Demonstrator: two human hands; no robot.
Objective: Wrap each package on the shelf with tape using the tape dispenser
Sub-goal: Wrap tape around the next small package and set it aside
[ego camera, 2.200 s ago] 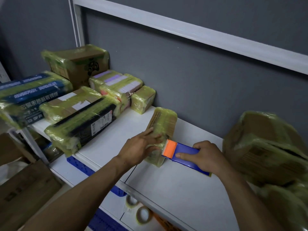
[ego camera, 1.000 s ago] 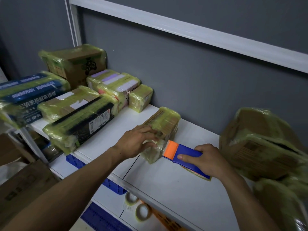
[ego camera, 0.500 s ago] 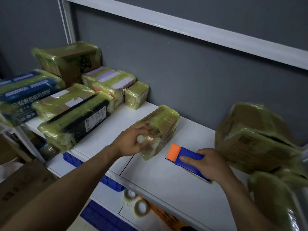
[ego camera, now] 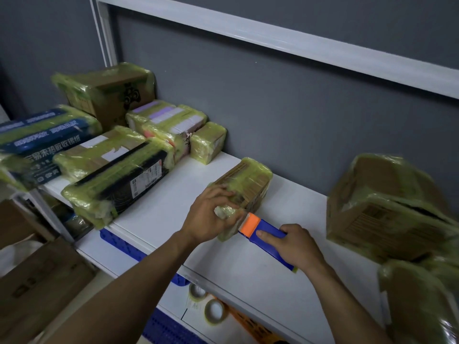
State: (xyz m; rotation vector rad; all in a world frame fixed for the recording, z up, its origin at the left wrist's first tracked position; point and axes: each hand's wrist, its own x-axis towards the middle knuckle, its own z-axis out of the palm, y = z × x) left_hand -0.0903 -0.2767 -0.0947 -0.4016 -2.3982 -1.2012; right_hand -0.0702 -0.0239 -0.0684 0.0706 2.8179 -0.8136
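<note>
A small cardboard package [ego camera: 248, 180] wrapped in yellowish tape lies on the white shelf [ego camera: 173, 207] in the middle. My left hand [ego camera: 208, 219] grips its near end, fingers curled over the tape. My right hand [ego camera: 293, 247] holds a blue tape dispenser [ego camera: 269, 240] with an orange head [ego camera: 251, 224], which touches the package's near right corner. Several other tape-wrapped packages lie at the left, among them a long black one [ego camera: 119, 182] and a blue one [ego camera: 42, 142].
A large wrapped cardboard box [ego camera: 382, 212] stands at the right, with another wrapped bundle [ego camera: 417, 301] in front of it. Tape rolls [ego camera: 213, 311] lie on the lower shelf beside blue crates [ego camera: 124, 247]. Cardboard boxes [ego camera: 37, 281] sit on the floor at left. A grey wall backs the shelf.
The package has been turned and laid flatter under my left hand. The dispenser drew away to the right, then came back against the package's near corner.
</note>
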